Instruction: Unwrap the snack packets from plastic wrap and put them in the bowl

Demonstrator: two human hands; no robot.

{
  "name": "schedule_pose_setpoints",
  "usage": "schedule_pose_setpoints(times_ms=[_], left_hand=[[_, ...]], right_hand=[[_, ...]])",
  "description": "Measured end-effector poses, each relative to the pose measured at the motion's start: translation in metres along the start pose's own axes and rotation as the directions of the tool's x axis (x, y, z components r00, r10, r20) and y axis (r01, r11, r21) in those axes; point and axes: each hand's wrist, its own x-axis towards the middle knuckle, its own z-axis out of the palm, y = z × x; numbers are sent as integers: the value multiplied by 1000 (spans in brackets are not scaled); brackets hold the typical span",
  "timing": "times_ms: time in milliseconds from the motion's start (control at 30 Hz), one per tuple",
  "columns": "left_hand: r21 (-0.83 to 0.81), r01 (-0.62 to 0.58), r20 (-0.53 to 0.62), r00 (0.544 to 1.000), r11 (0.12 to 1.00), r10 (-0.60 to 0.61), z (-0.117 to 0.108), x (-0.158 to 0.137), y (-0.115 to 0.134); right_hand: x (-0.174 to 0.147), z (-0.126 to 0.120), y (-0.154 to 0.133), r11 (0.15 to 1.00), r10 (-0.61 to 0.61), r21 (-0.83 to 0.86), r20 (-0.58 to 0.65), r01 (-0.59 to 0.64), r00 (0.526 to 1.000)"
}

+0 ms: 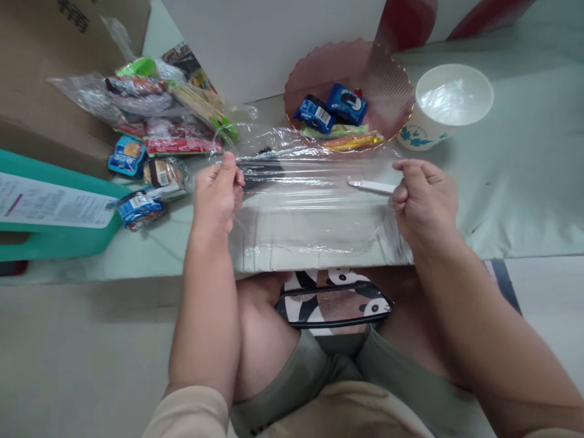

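Observation:
A clear plastic film (305, 201), perhaps a bag, is stretched between my hands just above the table's front edge. My left hand (214, 191) pinches its left end, thumb on top. At the other end, my right hand (424, 198) is closed on the film. A slim white tool (371, 185) with a metal tip, like a small craft knife, points left from my right fist. Beyond the film lies a pink scalloped plate (342, 61) with blue snack packets (347, 104) and yellow sticks (353, 142) on it. A dark object shows through the film near my left hand.
A white paper bucket (420, 134) with clear plastic inside stands at the right. Packaged snacks (182, 143) are heaped at the left, beside a cardboard box (41, 73) and a green container (68, 240). A panda-print pouch (335, 304) rests between my legs, below the table edge.

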Motion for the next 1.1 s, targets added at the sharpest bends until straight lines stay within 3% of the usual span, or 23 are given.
schedule_pose_setpoints(times_ms=[167,300,400,533,733,900,1100], left_hand=[[-15,10,-62,998,1000,-11,1,-1,3],[-20,43,-39,998,999,-44,-1,-1,4],[-15,67,-4,998,998,-68,-2,-1,4],[-60,120,-12,993,991,-121,-3,2,6],[-142,196,-9,980,970,-199,-3,0,12],[-174,175,53,984,969,-168,1,-12,14],[-388,197,31,979,900,-201,13,-22,27]], right_hand=[[-1,5,-5,997,39,76,-89,-32,995],[-1,6,-13,963,211,154,80,-221,974],[-4,6,-16,947,235,177,196,-270,952],[-13,2,-17,963,143,186,265,-196,954],[-32,-10,-23,979,-35,205,234,-14,972],[-38,-20,-26,1000,-21,-3,224,22,974],[-32,-23,-19,990,68,88,385,-110,921]])
